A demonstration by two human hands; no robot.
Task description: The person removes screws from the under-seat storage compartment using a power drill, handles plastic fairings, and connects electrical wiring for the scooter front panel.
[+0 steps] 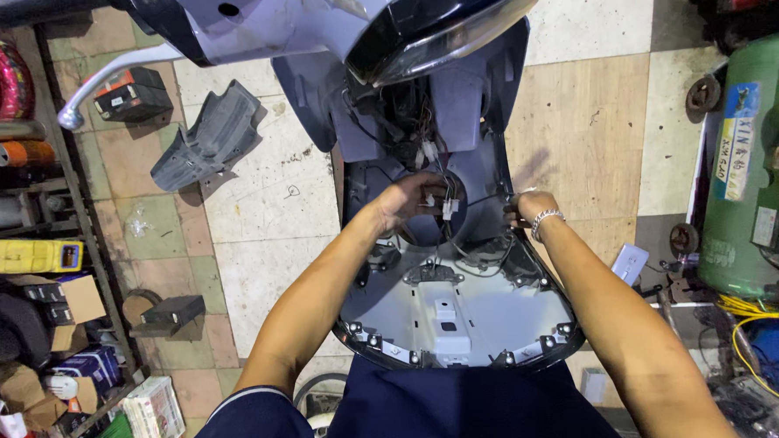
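Tiled workshop floor [258, 216] spreads below you, shelving on your left, a green compressor tank [755, 168] on your right. Between your arms lies an opened scooter front panel [459, 303], inner side up, under the handlebar cowl [354, 19]. Your left hand [411, 200] pinches white wire connectors [448, 206] at the round opening; your right hand [527, 209] grips the panel's edge. One loose dark fairing piece [211, 135] and two small boxes lie on the tiles.

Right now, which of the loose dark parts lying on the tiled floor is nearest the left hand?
The grey ribbed plastic cover, lying nearest the left hand; the black box and flat black block lie farther left.
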